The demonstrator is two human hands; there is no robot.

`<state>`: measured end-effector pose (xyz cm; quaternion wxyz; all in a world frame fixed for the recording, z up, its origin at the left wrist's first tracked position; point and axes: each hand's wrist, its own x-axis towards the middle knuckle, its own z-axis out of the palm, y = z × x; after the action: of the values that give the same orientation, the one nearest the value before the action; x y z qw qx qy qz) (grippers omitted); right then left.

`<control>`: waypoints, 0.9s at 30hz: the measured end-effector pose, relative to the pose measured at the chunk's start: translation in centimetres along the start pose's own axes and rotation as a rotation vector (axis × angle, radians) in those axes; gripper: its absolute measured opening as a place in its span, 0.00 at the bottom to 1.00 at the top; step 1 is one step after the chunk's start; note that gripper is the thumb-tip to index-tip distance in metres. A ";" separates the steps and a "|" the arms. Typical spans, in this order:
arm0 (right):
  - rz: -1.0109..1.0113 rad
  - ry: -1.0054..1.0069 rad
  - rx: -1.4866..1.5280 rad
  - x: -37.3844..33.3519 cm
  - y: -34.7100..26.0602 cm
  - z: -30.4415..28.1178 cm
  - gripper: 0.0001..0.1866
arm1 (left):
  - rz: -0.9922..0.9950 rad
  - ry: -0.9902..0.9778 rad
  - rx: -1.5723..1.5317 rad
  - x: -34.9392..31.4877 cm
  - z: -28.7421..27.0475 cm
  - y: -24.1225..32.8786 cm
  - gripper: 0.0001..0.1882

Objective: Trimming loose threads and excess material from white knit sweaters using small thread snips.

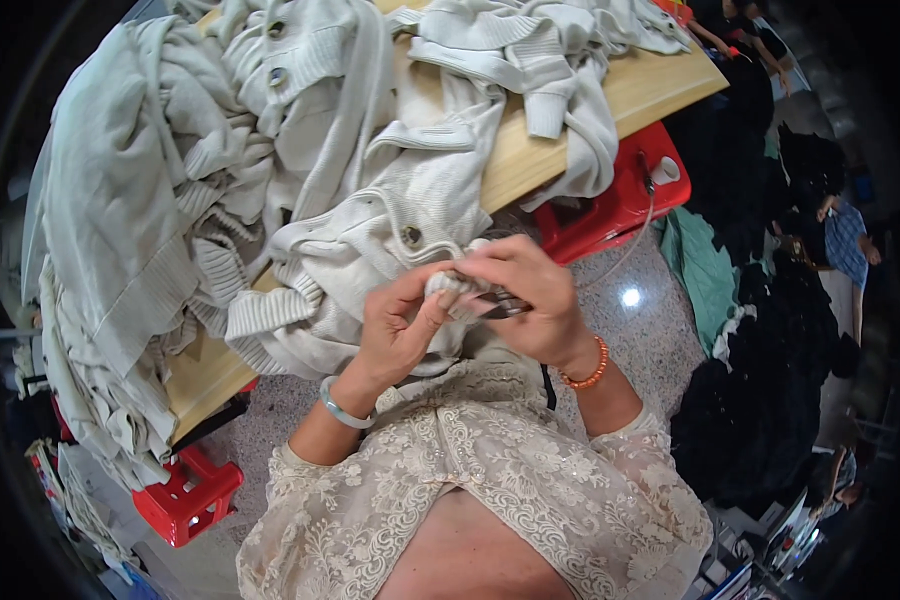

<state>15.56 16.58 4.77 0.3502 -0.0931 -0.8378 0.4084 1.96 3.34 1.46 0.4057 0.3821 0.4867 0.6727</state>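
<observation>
A cream knitted cardigan [340, 260] with a dark button [411, 236] hangs over the table's near edge toward my lap. My left hand [398, 325] is closed, pinching a ribbed edge of it between thumb and fingers. Close against it, my right hand [538, 298] is curled round small metal thread snips [503, 306], their blades partly hidden by the fingers. Its fingertips also touch the gathered knit. A ribbed cuff [270, 320] of the cardigan lies to the left of my hands.
More cream cardigans [130, 200] are heaped over the wooden table [620, 95]. A red stool [625, 190] with a white cup-like piece [665, 171] stands at right, another red stool [190, 493] at lower left. Dark garments [750, 400] and green cloth [705, 275] are piled at right; other people work beyond.
</observation>
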 end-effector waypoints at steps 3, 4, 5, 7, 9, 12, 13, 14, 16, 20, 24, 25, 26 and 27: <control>0.091 -0.040 0.074 -0.4 0.5 -1.3 0.09 | -0.002 0.010 0.009 -0.8 -0.2 0.4 0.19; 0.135 -0.057 0.102 -0.9 0.9 -1.8 0.08 | -0.001 0.012 0.079 -1.0 -0.6 0.5 0.20; 0.175 -0.055 0.117 -1.3 0.9 -2.2 0.05 | -0.001 0.014 0.149 -1.2 -1.2 0.6 0.20; 0.208 -0.238 0.289 -2.1 1.1 -4.1 0.04 | 0.280 0.176 0.782 -1.1 -3.9 0.4 0.24; 0.151 -0.310 0.400 -2.8 1.3 -5.4 0.11 | 0.367 0.373 1.243 -0.9 -6.4 1.3 0.26; 0.535 -0.391 0.449 -3.7 1.3 -5.7 0.13 | 0.076 0.522 1.563 -1.1 -10.5 1.7 0.28; 0.535 -0.385 0.450 -3.4 1.5 -5.4 0.13 | 0.000 0.481 1.572 -1.4 -11.6 1.7 0.29; 0.514 -0.333 0.340 -3.0 1.5 -5.1 0.13 | 0.004 0.479 1.574 -1.5 -12.4 1.8 0.29; 0.464 -0.205 0.209 -2.9 1.6 -3.8 0.14 | -0.141 0.442 1.481 -1.6 -13.3 1.7 0.29; 0.377 -0.143 0.244 -1.9 2.4 -2.4 0.13 | -0.114 0.480 1.493 -1.6 -13.4 1.7 0.26; 0.310 -0.136 0.213 -0.4 2.1 -1.5 0.10 | -0.228 0.492 1.253 -1.0 -14.3 1.9 0.18; 0.329 -0.124 0.208 -0.1 1.9 -1.3 0.09 | -0.211 0.517 1.126 -1.1 -14.5 1.7 0.16; 0.327 -0.123 0.211 0.2 1.8 -0.9 0.09 | -0.195 0.539 0.999 -1.1 -14.7 1.5 0.13; 0.310 -0.116 0.113 0.7 1.8 -0.5 0.09 | -0.194 0.540 1.003 -1.4 -14.7 1.5 0.13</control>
<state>15.15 18.35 3.94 0.2387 -0.1775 -0.8080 0.5086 -11.18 -3.28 -0.75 0.0962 0.2960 0.8653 0.3931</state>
